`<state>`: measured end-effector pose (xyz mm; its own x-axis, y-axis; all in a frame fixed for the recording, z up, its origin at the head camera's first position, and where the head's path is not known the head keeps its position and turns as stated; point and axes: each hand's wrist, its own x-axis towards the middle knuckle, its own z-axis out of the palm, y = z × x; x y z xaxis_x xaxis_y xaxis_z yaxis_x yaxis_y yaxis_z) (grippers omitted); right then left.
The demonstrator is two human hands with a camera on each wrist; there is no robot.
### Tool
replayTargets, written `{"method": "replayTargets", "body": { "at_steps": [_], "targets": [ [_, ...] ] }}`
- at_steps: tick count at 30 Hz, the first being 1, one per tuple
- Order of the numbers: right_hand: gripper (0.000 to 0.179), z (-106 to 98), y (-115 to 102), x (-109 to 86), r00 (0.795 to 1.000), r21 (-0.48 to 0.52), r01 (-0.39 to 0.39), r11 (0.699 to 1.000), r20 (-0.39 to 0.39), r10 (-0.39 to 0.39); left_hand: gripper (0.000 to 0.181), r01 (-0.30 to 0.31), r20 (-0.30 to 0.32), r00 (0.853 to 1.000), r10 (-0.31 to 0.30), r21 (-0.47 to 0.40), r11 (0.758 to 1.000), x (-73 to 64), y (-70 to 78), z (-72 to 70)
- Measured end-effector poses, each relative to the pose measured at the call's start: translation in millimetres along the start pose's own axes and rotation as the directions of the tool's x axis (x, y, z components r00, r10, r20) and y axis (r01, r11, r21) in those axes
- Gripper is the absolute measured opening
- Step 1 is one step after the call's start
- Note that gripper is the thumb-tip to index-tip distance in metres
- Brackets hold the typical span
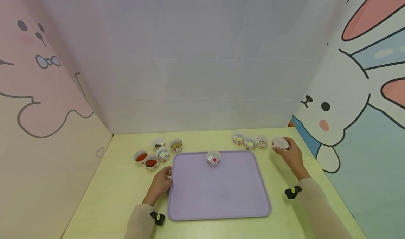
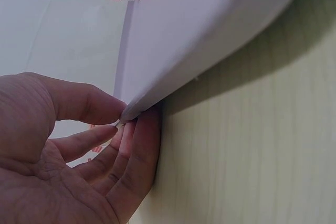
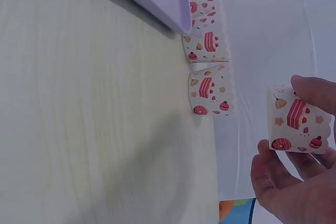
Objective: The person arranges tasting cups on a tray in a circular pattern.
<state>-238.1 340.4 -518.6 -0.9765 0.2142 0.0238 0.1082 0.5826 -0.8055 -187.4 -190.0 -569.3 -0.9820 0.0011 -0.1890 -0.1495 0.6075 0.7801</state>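
Note:
My right hand (image 1: 292, 157) holds a white paper baking cup (image 3: 296, 124) printed with cakes and sweets, thumb on one side and fingers on the other. In the right wrist view the cup is apart from the table. My left hand (image 1: 159, 183) pinches the left rim of a lilac tray (image 1: 218, 193), thumb above and fingers at its underside, as the left wrist view shows. One baking cup (image 1: 213, 159) stands at the tray's back edge, with a small red-marked piece inside.
Right of the tray, at the back, stand three similar cups (image 1: 250, 143) side by side. Several more cups (image 1: 152, 162) cluster at the back left, some with red, dark or greenish contents. A pale wall (image 1: 202, 91) rises behind the yellowish table (image 1: 104, 196).

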Motion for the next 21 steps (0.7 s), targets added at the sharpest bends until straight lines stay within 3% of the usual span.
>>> {"method": "replayTargets", "body": {
  "at_steps": [11, 21],
  "targets": [
    [0.076, -0.3, -29.6, -14.0, 0.997, 0.018, 0.075, 0.997, 0.024, -0.076, 0.055, -0.010, -0.010, 1.000, 0.010, 0.003, 1.000, -0.6, 4.0, -1.0],
    [0.071, 12.7, -46.6, -23.0, 0.990, 0.022, 0.123, 0.992, 0.060, -0.124, 0.056, -0.003, 0.002, 1.000, 0.003, -0.001, 1.000, -1.5, 5.6, -2.5]
  ]
}}
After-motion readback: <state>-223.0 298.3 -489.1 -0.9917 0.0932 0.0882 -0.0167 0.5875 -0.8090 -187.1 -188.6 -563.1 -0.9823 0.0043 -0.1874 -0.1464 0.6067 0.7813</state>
